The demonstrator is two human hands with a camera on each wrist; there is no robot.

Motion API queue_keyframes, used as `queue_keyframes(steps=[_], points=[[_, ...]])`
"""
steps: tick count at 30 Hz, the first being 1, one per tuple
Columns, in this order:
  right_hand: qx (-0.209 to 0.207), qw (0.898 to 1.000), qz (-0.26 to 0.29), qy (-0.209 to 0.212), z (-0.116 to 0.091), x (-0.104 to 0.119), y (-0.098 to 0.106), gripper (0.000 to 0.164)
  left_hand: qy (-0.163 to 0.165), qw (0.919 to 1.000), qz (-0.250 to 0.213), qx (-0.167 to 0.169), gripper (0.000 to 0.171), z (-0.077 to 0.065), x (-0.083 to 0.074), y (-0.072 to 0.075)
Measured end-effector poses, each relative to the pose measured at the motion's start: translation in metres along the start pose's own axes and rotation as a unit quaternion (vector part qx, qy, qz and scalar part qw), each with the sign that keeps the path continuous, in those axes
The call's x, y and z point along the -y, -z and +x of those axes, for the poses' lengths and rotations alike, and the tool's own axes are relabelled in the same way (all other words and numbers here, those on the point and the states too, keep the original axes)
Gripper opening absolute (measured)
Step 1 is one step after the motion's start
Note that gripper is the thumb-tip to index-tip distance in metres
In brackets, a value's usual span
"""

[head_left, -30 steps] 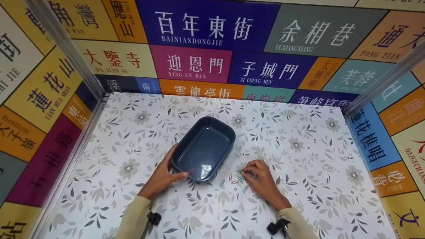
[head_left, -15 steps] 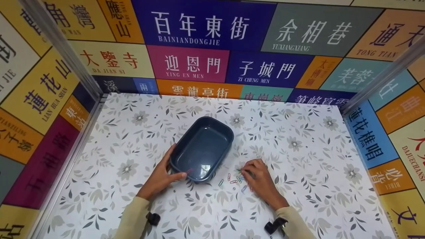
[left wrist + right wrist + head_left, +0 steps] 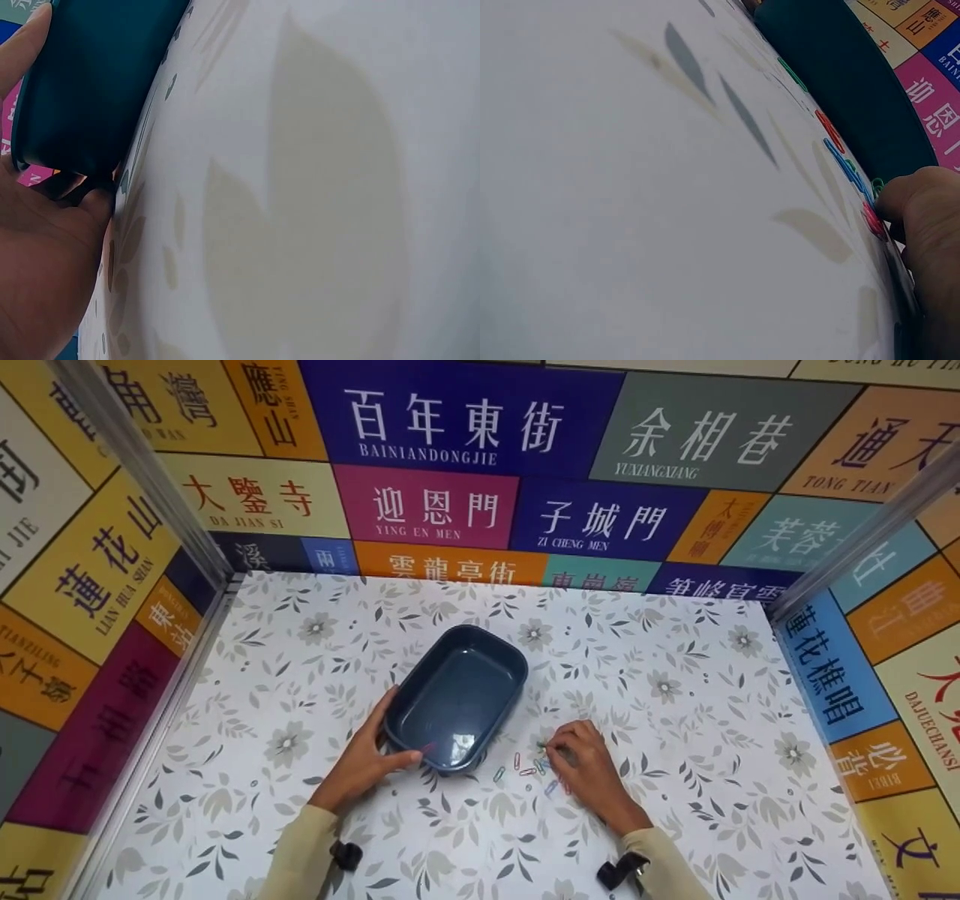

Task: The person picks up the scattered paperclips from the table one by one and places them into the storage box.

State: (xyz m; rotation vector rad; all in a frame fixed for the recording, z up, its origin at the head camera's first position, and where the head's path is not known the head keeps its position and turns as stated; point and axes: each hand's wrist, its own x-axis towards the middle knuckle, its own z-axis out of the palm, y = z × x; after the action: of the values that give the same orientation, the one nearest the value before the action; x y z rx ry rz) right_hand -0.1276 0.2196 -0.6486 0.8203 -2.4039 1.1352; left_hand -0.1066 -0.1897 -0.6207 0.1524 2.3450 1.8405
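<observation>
A dark blue rectangular dish (image 3: pixel 457 686) sits tilted in angle on the patterned table. My left hand (image 3: pixel 358 769) grips its near-left corner, thumb (image 3: pixel 26 46) over the rim and the other fingers along the outside. One pink paper clip (image 3: pixel 428 748) lies inside the dish near that thumb. Right of the dish, my right hand (image 3: pixel 589 769) pinches a green paper clip (image 3: pixel 877 185) between thumb and fingertips, low over the table. Loose clips lie beside it: a green one (image 3: pixel 499 773), red ones (image 3: pixel 517 761) and a blue one (image 3: pixel 552 787). A pink clip (image 3: pixel 871 220) shows just under the fingers.
The white tabletop (image 3: pixel 675 825) carries a grey leaf and flower print. Panels with large lettering (image 3: pixel 480 420) stand behind it and on both sides, with metal posts (image 3: pixel 161 480) at the corners. Black wrist cameras (image 3: pixel 346 855) sit on both sleeves.
Both hands and the dish stay nearly in place; the whole view shifts slightly. The right fingertips keep their pinch on the green paper clip.
</observation>
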Motion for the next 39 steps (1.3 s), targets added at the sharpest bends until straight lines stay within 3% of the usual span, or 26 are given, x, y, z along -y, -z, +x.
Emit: queue_keyframes(steps=[8, 12, 16, 19, 27, 35, 39], points=[[-0.038, 0.999, 0.008, -0.012, 0.008, 0.004, 0.010, 0.019, 0.004, 0.9999, -0.005, 0.011, 0.125, 0.003, -0.004, -0.003], [-0.056, 0.996, 0.040, -0.053, 0.019, 0.009, 0.016, 0.021, 0.009, 0.9999, -0.013, 0.004, 0.125, 0.003, -0.004, -0.003], [-0.082, 0.987, 0.086, -0.109, 0.029, 0.013, 0.020, 0.022, 0.006, 0.9998, -0.017, 0.009, 0.125, 0.004, -0.003, -0.003], [-0.090, 0.983, 0.096, -0.125, 0.035, 0.016, 0.021, 0.020, 0.004, 0.9998, -0.016, 0.010, 0.123, 0.003, -0.003, -0.003], [-0.062, 0.987, 0.086, -0.122, 0.045, 0.019, 0.020, 0.022, 0.003, 0.9998, -0.019, 0.008, 0.121, -0.001, -0.002, -0.002], [-0.007, 0.990, 0.092, -0.110, 0.056, 0.024, 0.017, 0.005, 0.010, 0.9995, -0.028, 0.003, 0.123, -0.002, -0.002, -0.001], [0.010, 0.991, 0.086, -0.107, 0.064, 0.029, 0.015, 0.007, 0.012, 0.9996, -0.025, 0.001, 0.123, -0.002, -0.002, 0.000]])
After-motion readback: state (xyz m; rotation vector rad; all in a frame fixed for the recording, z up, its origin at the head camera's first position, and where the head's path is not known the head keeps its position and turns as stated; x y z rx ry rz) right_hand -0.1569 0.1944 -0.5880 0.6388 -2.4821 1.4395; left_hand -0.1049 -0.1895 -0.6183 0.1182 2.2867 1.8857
